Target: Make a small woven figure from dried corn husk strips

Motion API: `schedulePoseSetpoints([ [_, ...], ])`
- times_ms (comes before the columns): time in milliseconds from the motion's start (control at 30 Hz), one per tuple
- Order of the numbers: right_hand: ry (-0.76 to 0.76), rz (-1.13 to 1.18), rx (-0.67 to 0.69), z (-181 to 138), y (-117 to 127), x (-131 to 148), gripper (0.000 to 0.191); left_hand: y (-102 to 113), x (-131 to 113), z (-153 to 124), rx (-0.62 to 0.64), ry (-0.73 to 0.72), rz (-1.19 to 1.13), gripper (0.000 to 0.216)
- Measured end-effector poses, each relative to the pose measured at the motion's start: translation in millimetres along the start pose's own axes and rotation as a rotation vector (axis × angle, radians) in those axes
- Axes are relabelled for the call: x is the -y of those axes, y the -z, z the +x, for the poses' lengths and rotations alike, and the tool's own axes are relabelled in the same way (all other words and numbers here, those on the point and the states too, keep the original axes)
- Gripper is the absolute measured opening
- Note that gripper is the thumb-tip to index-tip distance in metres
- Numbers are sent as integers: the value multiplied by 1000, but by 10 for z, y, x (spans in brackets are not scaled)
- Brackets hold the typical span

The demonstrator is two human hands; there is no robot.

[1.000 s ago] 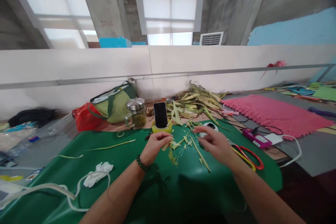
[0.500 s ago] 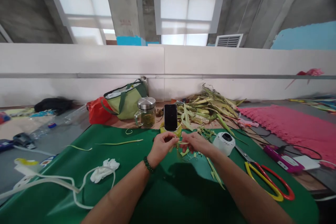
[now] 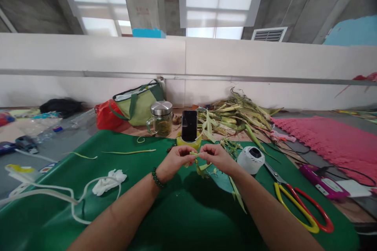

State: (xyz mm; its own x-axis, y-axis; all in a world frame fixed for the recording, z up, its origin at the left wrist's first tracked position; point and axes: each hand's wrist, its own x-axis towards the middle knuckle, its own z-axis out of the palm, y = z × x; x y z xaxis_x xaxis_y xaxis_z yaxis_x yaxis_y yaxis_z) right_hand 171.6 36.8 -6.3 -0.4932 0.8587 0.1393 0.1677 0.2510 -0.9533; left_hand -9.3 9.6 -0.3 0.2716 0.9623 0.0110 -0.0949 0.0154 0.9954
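In the head view, my left hand (image 3: pixel 174 164), with a dark green beaded bracelet (image 3: pixel 158 178) at the wrist, pinches a pale green strip of corn husk (image 3: pixel 194 153). My right hand (image 3: pixel 218 160) pinches the same piece from the other side, fingertips close to the left ones. Below the fingers hangs a yellowish-green husk end (image 3: pixel 202 169); the fingers partly hide how it is folded. Just behind the hands a phone (image 3: pixel 189 125) leans upright in a yellow holder (image 3: pixel 188 144). To the right of my right hand stands a white spool of thread (image 3: pixel 250 160).
Scissors with red and yellow handles (image 3: pixel 297 200) lie on the green mat (image 3: pixel 194 219) at right. A husk pile (image 3: pixel 235 115), glass jar (image 3: pixel 162 121) and green bag (image 3: pixel 141 106) stand behind. White cables (image 3: pixel 72 196) and crumpled tissue (image 3: pixel 108 182) are left; a purple power strip (image 3: pixel 324 182) lies right.
My right fingers have closed in on the strip near my left fingertips, and both hands sit slightly lower on the husk. The camera view has shifted, tilting down a little.
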Motion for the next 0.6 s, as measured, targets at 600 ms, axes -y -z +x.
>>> schedulePoseSetpoints([
  [600,-15,312,-80,57,-90,-90,22,-12,97,35,-66,101,4,36],
])
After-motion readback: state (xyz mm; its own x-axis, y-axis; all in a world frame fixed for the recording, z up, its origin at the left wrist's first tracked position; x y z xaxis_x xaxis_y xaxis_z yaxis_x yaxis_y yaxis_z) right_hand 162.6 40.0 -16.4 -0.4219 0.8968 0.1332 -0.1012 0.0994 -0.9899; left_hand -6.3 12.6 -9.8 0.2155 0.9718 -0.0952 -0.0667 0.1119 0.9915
